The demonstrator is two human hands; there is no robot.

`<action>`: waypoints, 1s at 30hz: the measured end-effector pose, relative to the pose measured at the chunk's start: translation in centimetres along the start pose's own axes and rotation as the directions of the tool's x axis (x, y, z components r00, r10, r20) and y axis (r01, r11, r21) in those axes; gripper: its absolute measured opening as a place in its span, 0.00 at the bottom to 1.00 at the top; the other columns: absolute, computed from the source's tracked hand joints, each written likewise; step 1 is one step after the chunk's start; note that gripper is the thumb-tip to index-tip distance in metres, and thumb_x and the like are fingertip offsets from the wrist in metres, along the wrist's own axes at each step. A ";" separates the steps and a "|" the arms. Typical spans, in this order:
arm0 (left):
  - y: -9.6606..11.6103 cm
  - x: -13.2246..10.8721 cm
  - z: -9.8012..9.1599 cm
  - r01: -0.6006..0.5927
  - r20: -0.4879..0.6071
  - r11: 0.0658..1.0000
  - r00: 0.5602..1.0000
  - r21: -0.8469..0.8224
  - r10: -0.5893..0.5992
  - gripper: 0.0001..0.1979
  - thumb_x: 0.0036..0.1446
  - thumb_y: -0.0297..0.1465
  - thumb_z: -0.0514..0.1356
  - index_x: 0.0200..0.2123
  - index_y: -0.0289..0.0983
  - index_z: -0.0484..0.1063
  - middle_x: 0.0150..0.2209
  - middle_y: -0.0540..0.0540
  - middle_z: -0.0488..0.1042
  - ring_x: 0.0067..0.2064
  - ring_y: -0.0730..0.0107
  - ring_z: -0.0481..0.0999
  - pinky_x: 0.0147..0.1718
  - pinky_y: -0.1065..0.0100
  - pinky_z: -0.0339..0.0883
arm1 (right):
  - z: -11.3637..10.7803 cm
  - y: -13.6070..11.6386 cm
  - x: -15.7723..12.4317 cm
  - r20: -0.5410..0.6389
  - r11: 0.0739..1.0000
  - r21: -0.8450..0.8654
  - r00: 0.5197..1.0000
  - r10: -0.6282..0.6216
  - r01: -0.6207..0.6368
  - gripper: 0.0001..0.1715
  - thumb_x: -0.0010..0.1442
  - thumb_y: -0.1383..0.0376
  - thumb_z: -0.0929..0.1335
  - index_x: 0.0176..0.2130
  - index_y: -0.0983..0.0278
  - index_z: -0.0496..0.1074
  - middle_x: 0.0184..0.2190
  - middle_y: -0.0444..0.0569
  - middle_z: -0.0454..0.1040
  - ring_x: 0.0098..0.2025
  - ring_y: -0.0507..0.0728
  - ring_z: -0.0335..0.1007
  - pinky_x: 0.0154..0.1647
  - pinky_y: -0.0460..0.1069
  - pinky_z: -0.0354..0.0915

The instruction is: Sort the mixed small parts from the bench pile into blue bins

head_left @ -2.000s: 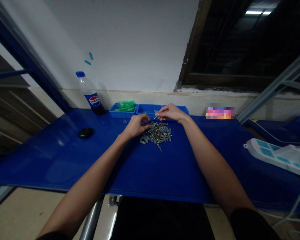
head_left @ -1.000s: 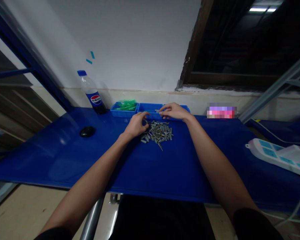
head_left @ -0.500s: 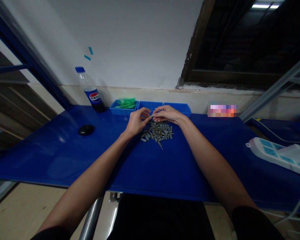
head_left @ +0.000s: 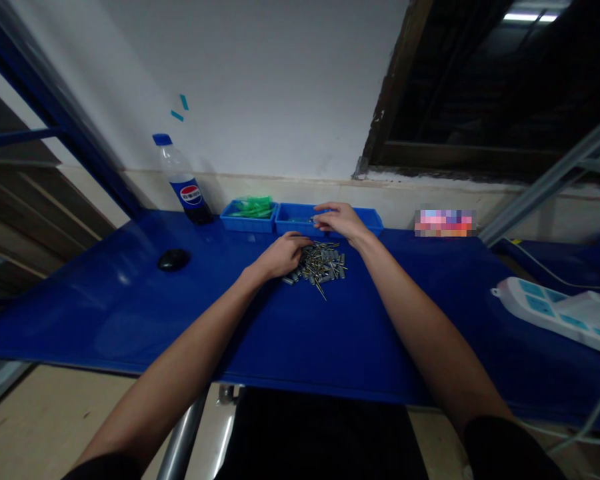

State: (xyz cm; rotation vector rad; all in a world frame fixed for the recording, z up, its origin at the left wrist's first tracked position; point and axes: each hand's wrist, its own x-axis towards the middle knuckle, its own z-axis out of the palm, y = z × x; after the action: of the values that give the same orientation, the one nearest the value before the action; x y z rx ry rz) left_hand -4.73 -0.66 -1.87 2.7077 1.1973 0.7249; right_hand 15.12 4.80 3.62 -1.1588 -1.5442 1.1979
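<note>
A heap of small metal pieces [head_left: 323,263], thin brassy pins mixed with short grey cylinders, lies on the blue table. At its left edge is my left hand [head_left: 281,255], fingers curled down onto the pieces; what they pinch is hidden. My right hand [head_left: 344,221] is raised behind the heap, over the blue bins. Its thumb and fingers are closed together at the near side of the middle bin [head_left: 285,224], around something too small to name. Part of the right bin [head_left: 370,217] is hidden behind this hand.
A left bin [head_left: 247,225] holds green plastic pieces [head_left: 255,207]. Beside it stands a cola bottle [head_left: 190,193]. A black computer mouse [head_left: 173,259] lies at the left, a blurred box [head_left: 445,222] at the back right. A white power strip [head_left: 545,307] is on the right side.
My hands were together above the heap and have parted. The left has come down onto the heap's left side; the right has moved slightly right, over the bins.
</note>
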 end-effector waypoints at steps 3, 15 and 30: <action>-0.1 -0.2 -0.2 0.066 0.028 0.998 0.997 -0.009 -0.066 0.22 0.62 0.22 0.52 0.54 0.38 0.80 0.55 0.44 0.80 0.58 0.61 0.78 0.61 0.63 0.69 | -0.2 -0.2 -0.2 0.023 1.000 -0.025 1.000 0.006 -0.006 0.12 0.58 0.70 0.75 0.45 0.66 0.80 0.36 0.53 0.83 0.34 0.54 0.80 0.33 0.45 0.75; -0.4 -0.2 -0.5 0.263 -0.131 0.947 0.948 -0.183 -0.289 0.13 0.56 0.23 0.61 0.42 0.35 0.83 0.39 0.42 0.85 0.40 0.59 0.84 0.42 0.64 0.78 | -0.8 0.0 -0.1 0.130 0.996 -0.078 0.990 0.057 -0.047 0.11 0.60 0.67 0.74 0.45 0.64 0.80 0.40 0.54 0.83 0.37 0.55 0.80 0.36 0.46 0.76; 0.7 0.4 -0.9 0.160 -0.309 0.810 0.869 -0.564 -0.386 0.17 0.53 0.30 0.70 0.46 0.32 0.78 0.41 0.39 0.83 0.41 0.62 0.84 0.42 0.62 0.81 | -0.8 -0.1 -1.2 0.430 0.988 -0.107 0.890 0.149 -0.113 0.09 0.54 0.63 0.78 0.36 0.63 0.83 0.32 0.52 0.83 0.33 0.54 0.79 0.39 0.48 0.78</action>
State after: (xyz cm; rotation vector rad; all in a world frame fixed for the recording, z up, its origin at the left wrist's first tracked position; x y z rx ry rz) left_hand -4.43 -1.00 -0.69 1.9286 1.2068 1.3862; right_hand 16.14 3.80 3.77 -1.1067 -1.8825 1.5828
